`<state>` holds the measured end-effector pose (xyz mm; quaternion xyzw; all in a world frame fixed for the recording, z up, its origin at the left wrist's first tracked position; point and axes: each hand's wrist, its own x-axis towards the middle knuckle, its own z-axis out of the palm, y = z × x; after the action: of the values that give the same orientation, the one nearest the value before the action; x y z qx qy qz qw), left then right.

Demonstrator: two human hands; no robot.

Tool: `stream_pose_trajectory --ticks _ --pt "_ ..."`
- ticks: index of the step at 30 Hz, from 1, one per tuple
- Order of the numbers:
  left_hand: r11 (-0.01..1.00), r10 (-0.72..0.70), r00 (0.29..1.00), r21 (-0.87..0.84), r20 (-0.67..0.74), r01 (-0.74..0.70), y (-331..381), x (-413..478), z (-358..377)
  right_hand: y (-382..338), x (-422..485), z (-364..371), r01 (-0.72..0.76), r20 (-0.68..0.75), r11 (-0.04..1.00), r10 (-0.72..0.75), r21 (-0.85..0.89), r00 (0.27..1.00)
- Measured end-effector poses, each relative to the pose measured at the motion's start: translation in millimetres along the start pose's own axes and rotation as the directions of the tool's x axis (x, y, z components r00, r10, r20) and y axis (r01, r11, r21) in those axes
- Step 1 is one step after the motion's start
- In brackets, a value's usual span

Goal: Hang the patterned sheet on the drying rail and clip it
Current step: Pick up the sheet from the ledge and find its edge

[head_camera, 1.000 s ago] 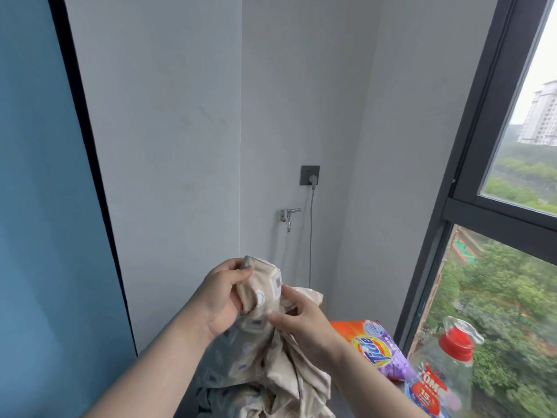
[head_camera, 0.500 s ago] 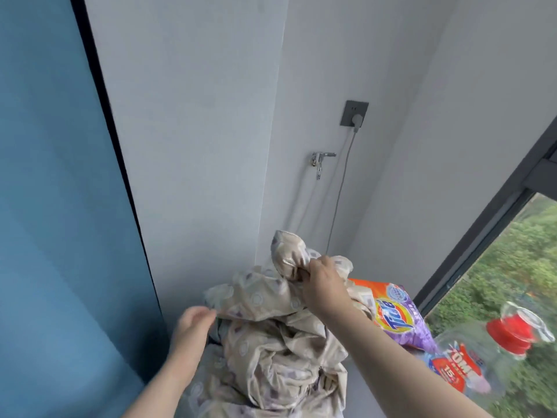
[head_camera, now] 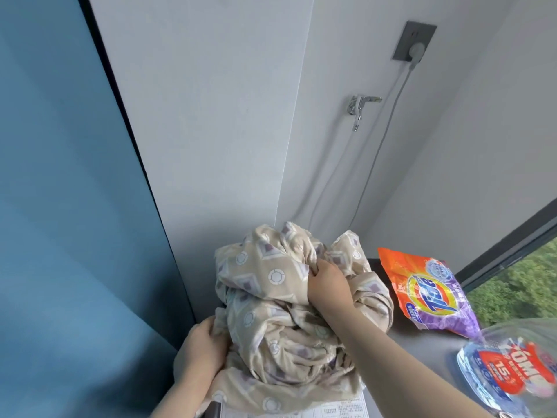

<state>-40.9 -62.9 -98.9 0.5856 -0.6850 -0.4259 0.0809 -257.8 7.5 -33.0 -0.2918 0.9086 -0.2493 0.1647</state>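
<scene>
So the patterned sheet is all bunched up in a big crumpled heap on a grey surface, tucked into the corner by the white wall. Beige fabric with little circles and purple-ish diamonds on it. Right hand is reaching over the top of the pile with its fingers curled tight into a fold near the upper part, pinching a good wad of cloth. Left hand is down at the lower left edge of the heap, fingers tucked in against the fabric; looks like it's gripping the edge, but the tips are buried so I can't tell for sure.

Just to the right of the sheet there's an orange-and-purple detergent bag lying flat, and near the bottom right corner a clear bottle with a red label, pretty blurry. Up on the wall there's a tap and a grey socket with a plug and cord hanging down.
</scene>
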Motion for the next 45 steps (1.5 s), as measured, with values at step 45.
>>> stream_pose_trajectory --ticks 45 --pt "0.572 0.693 0.709 -0.501 -0.129 -0.65 44 -401 -143 -5 -427 -159 0.547 -0.453 0.484 -0.307 0.683 0.837"
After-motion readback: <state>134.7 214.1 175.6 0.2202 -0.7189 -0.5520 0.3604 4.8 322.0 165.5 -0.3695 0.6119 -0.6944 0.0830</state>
